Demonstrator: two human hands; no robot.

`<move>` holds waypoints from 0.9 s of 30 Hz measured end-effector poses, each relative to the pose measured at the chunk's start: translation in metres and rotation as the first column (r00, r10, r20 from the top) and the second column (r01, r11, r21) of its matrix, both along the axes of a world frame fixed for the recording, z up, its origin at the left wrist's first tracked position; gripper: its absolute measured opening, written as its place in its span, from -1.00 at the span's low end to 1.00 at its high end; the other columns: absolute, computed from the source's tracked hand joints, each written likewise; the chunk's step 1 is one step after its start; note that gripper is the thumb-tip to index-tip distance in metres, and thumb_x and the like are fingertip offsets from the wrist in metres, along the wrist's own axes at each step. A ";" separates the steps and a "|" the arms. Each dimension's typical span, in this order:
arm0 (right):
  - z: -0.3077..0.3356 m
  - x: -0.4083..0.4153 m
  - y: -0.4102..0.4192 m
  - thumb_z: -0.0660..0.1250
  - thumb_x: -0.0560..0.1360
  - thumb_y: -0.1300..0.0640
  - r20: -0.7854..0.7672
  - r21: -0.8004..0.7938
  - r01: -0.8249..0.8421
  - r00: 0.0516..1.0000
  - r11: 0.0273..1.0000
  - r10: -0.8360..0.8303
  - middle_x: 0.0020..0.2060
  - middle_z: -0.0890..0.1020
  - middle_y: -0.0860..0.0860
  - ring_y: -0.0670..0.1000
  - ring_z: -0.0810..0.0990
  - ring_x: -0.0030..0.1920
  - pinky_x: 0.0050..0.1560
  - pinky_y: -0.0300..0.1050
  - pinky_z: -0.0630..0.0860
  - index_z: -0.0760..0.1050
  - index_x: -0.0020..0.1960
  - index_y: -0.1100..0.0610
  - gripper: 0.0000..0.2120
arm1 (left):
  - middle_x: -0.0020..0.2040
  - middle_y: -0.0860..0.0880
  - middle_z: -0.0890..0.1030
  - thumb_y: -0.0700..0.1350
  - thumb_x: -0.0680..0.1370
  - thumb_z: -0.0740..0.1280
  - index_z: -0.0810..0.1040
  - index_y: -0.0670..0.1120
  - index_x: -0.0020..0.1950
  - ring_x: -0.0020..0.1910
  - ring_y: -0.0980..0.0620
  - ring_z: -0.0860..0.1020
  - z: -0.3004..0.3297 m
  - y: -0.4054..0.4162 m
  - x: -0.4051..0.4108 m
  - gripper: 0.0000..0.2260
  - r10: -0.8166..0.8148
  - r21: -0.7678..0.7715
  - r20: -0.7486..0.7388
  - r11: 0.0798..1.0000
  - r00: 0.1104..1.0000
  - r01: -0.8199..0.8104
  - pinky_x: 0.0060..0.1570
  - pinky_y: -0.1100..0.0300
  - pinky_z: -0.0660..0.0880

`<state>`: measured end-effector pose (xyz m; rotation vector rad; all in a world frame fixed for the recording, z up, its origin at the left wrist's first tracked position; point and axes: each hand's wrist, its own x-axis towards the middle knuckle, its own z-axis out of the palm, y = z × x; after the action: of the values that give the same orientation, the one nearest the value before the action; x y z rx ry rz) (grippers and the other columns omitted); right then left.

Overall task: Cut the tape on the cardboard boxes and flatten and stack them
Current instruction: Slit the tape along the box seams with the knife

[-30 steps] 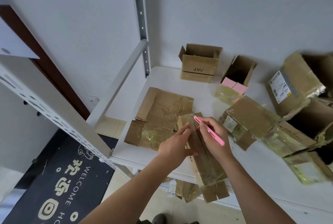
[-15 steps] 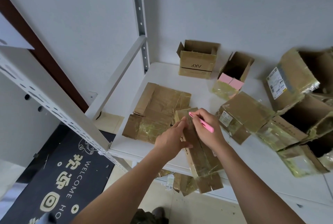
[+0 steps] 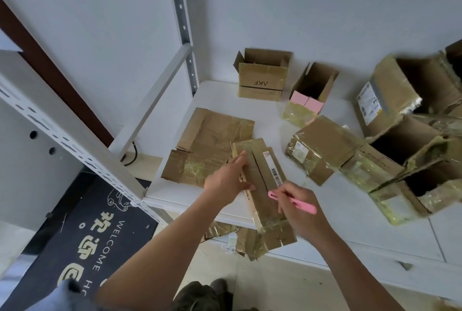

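Note:
A long narrow cardboard box (image 3: 260, 185) lies on the white shelf (image 3: 217, 95), its near end hanging over the front edge. A slit runs along its top. My left hand (image 3: 231, 179) presses on the box's left side with straight fingers. My right hand (image 3: 301, 210) grips a pink cutter (image 3: 292, 202) whose tip sits at the slit near the middle of the box. A flattened box (image 3: 207, 145) lies to the left, partly under the long box.
Several taped and open boxes crowd the right side of the shelf (image 3: 322, 150) (image 3: 390, 93). An open box marked AKF (image 3: 262, 78) and a box with pink flaps (image 3: 310, 93) stand at the back. Metal rack posts (image 3: 181, 15) rise at left. Cardboard scraps (image 3: 232, 235) lie below the shelf.
My right hand has drawn the pink cutter from the far end of the long box toward me along its top. A slit now shows there. My left hand stays on the box.

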<state>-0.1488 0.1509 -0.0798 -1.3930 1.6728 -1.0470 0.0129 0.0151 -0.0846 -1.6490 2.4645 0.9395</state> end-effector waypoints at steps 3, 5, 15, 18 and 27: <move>0.000 -0.003 0.039 0.25 0.60 0.29 0.006 -0.050 -0.028 1.000 0.998 0.028 -0.39 0.50 0.15 0.06 0.44 -0.48 -0.48 -0.20 0.34 0.53 -0.11 0.22 -0.86 | 0.43 0.24 0.36 0.15 0.44 0.46 0.11 0.27 0.51 0.11 0.01 0.59 -0.001 0.002 -0.003 -0.25 0.000 -0.025 0.016 1.000 1.000 0.000 -0.04 0.00 0.53; 0.001 -0.005 0.054 0.25 0.60 0.29 -0.019 -0.071 -0.033 0.999 0.997 0.031 -0.40 0.50 0.15 0.13 0.45 -0.46 -0.50 -0.08 0.34 0.53 -0.10 0.16 -0.86 | 0.45 0.22 0.35 0.15 0.45 0.45 0.09 0.26 0.53 0.22 -0.02 0.53 -0.003 0.007 -0.007 -0.24 -0.032 -0.050 0.018 0.998 0.999 0.033 -0.04 0.00 0.48; 0.000 -0.037 0.101 0.26 0.55 0.13 0.144 -0.118 0.409 0.909 0.905 -0.392 -0.33 0.63 0.00 -0.05 0.56 -0.37 -0.36 -0.29 0.46 0.58 -0.10 -0.09 -0.83 | 0.47 0.07 0.27 0.24 0.51 0.29 0.34 -0.02 0.31 0.25 -0.14 0.48 0.008 0.036 -0.037 -0.50 -0.124 -0.231 0.028 0.965 0.992 0.127 0.07 -0.07 0.53; -0.006 -0.040 0.103 0.28 0.60 0.09 0.274 -0.177 0.634 0.767 0.753 -0.581 -0.24 0.66 0.01 -0.02 0.64 -0.23 -0.20 -0.24 0.56 0.52 0.00 -0.13 -0.88 | 0.28 -0.04 0.38 0.32 0.51 0.21 0.36 0.04 0.30 0.25 -0.13 0.36 0.009 0.057 -0.063 -0.50 -0.236 -0.361 0.154 0.890 0.959 0.277 0.26 -0.04 0.37; -0.017 -0.052 0.112 0.31 0.58 0.28 0.717 0.022 0.912 0.272 0.411 -0.642 -0.25 0.58 0.17 0.00 0.64 -0.19 0.09 0.18 0.62 0.42 -0.16 0.24 -0.84 | 0.61 0.08 -0.10 0.12 0.64 0.18 0.10 0.17 0.57 0.58 -0.10 -0.20 0.000 0.050 -0.101 -0.48 -0.612 -0.114 0.019 0.784 0.790 0.610 0.53 -0.05 -0.13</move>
<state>-0.2011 0.2632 -0.0964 -0.0768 1.6166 -2.2708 -0.0881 0.0655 -0.0843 -0.7272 2.8115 0.7207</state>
